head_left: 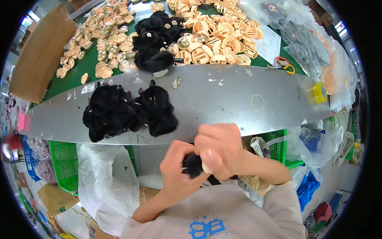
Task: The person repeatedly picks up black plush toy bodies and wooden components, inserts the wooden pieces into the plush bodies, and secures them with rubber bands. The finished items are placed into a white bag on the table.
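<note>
Close in front of my chest, just off the near edge of the grey metal worktop (223, 111), I hold a small black plush toy (192, 164) between both hands. My left hand (174, 167) curls round its left side. Closed over its top and right side is my right hand (221, 149), with the thumb bent inward. A small cream-coloured piece (206, 168) shows under that thumb; its kind is mostly hidden. Beyond my left hand, several black plush toys (111, 111) lie bunched on the worktop, with another black plush toy (158, 113) at their right.
Cream slatted basket-shaped parts (223, 30) and round shell-like pieces (105, 71) heap on the green surface, with more black plush (153, 59) between. Scissors (284, 63), yellow tape (319, 92) and a rubber band (257, 102) lie right. Green crates (63, 163) stand below the worktop.
</note>
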The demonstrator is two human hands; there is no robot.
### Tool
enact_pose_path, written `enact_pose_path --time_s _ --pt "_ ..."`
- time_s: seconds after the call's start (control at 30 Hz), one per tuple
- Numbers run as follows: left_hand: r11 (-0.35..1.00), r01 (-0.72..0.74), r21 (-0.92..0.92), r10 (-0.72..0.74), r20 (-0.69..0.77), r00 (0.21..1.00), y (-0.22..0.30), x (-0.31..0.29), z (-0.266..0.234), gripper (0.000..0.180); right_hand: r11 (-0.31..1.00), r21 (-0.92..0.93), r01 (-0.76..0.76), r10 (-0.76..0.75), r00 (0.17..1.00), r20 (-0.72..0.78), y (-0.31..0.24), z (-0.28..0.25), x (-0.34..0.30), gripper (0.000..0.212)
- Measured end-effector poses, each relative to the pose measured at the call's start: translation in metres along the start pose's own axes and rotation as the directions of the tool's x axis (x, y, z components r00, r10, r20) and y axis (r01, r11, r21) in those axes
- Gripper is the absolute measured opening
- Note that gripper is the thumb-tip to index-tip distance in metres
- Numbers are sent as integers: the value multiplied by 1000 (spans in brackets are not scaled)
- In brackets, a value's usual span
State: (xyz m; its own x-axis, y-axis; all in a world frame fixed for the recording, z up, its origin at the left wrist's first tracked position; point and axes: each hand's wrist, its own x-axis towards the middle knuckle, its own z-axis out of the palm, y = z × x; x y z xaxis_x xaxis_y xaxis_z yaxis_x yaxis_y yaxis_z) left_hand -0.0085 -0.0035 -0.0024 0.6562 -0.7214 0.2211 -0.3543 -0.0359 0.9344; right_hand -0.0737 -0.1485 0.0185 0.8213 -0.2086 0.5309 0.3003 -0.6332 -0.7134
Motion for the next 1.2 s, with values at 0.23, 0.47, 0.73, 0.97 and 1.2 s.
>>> enact_pose_path --time_s 0.23,0.47,0.73,0.97,1.2 --pt "999 -24 21 25 -42 999 -5 -2 -11 42 917 368 -156 203 975 -92 8 24 -8 39" --pt "982 148 -115 -178 -332 926 -33 17 -4 36 847 369 -382 438 895 -80 10 26 -27 38" --pt "583 267 -768 -308 95 947 -36 17 -8 16 925 160 -344 374 898 -231 11 18 -24 39" --pt "983 -183 -1 181 -144 973 -47 22 1 17 942 -327 -74 -33 951 -308 35 31 -31 42" --pt "989 -147 -17 140 -219 966 -57 25 3 21 942 -253 -220 125 930 -346 39 52 -23 38"
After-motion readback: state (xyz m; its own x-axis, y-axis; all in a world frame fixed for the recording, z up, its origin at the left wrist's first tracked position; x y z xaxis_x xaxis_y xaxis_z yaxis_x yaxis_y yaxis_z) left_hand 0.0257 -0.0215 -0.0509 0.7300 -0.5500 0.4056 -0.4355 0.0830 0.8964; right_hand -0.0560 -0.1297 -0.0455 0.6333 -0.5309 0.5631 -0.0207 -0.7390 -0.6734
